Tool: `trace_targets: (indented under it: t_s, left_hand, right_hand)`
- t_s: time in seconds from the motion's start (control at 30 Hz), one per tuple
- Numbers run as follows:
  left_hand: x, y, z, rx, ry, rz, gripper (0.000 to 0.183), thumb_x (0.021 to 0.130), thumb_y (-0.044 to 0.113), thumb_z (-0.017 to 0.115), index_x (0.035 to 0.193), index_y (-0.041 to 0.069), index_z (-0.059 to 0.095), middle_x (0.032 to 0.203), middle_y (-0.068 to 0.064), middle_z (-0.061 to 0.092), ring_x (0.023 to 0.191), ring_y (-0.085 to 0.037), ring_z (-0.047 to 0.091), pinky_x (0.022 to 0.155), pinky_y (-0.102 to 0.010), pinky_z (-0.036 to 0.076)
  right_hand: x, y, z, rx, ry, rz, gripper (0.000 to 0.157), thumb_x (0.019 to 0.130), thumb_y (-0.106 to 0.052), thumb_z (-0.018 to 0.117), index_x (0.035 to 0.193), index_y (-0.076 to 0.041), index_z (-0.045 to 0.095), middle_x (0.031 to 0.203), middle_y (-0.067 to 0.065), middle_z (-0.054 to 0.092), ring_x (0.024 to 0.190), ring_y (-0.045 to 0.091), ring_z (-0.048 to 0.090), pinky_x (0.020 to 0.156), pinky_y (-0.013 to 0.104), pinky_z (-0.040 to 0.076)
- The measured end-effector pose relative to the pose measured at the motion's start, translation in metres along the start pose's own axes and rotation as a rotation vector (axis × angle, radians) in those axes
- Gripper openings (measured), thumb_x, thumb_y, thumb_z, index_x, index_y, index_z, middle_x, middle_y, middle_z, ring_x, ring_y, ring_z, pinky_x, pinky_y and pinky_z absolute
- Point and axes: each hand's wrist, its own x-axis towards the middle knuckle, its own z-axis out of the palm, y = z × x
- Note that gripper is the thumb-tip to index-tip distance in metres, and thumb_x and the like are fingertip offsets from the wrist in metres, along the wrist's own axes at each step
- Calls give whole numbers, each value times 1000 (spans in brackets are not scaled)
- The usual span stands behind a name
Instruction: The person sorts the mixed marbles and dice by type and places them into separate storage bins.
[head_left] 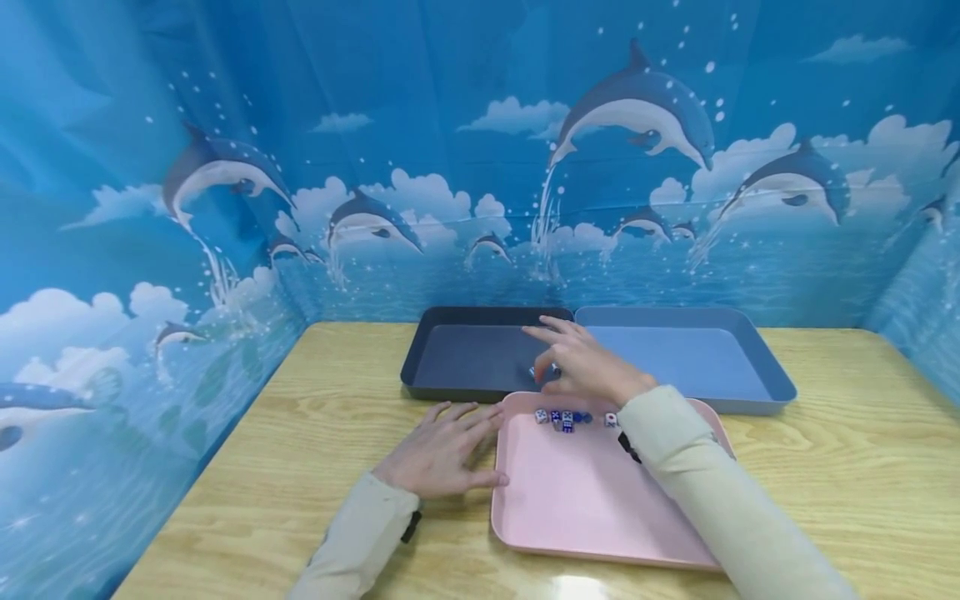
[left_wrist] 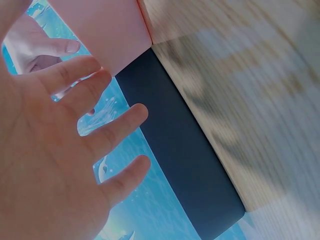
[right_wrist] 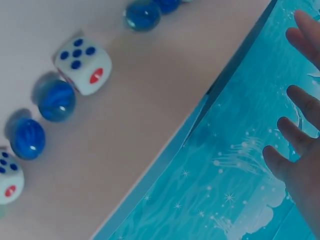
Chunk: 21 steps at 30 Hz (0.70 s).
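Note:
My right hand (head_left: 581, 358) hovers over the near right part of the black tray (head_left: 480, 354), index finger and thumb bent down with a gap between them, the other fingers stretched out. Close to its fingertips a small white-and-blue piece (head_left: 533, 372) shows in the tray. My left hand (head_left: 446, 450) lies spread at the left edge of the pink tray (head_left: 600, 508), thumb at its rim. Near this tray's far edge are white dice (head_left: 541, 416), blue dice (head_left: 567, 426) and blue marbles (head_left: 587, 418). The right wrist view shows a white die (right_wrist: 82, 65) and a blue marble (right_wrist: 57, 101) closely.
A blue tray (head_left: 682, 354) stands to the right of the black one, both behind the pink tray. All sit on a wood-grain table (head_left: 337, 375). A dolphin-print curtain (head_left: 450, 167) hangs along the back and sides. My right forearm crosses over the pink tray.

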Motion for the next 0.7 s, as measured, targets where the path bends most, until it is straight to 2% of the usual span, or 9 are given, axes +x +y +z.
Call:
trace_targets:
  t_s: [0.1, 0.27, 0.37, 0.7]
  left_hand:
    - [0, 0, 0, 7, 8, 7, 79, 94, 65, 57, 156, 16, 44, 158, -2, 42, 140, -35, 43, 112, -63, 31]
    - [-1, 0, 0, 11, 16, 17, 78, 95, 64, 58, 155, 16, 45, 158, -2, 43, 139, -34, 45, 112, -63, 33]
    - [-1, 0, -1, 6, 14, 16, 78, 95, 64, 58, 155, 16, 45, 158, -2, 43, 139, -34, 45, 112, -63, 33]
    - [-2, 1, -1, 7, 22, 20, 78, 94, 64, 58, 155, 16, 46, 157, -2, 44, 138, -34, 47, 112, -61, 34]
  right_hand:
    - [-2, -2, 3, 11, -9, -2, 8, 85, -18, 84, 93, -17, 81, 159, 17, 38, 151, 43, 17, 118, 66, 12]
    - [-3, -3, 9, 4, -31, -30, 6, 87, -25, 83, 89, -19, 81, 158, 17, 40, 150, 44, 19, 117, 67, 15]
    - [-4, -4, 12, -3, -50, -39, 4, 87, -22, 83, 85, -21, 80, 157, 19, 41, 149, 46, 21, 116, 68, 16]
    - [-2, -1, 24, -26, -146, -40, 7, 82, -16, 86, 88, -18, 82, 155, 23, 42, 146, 51, 24, 115, 69, 18]
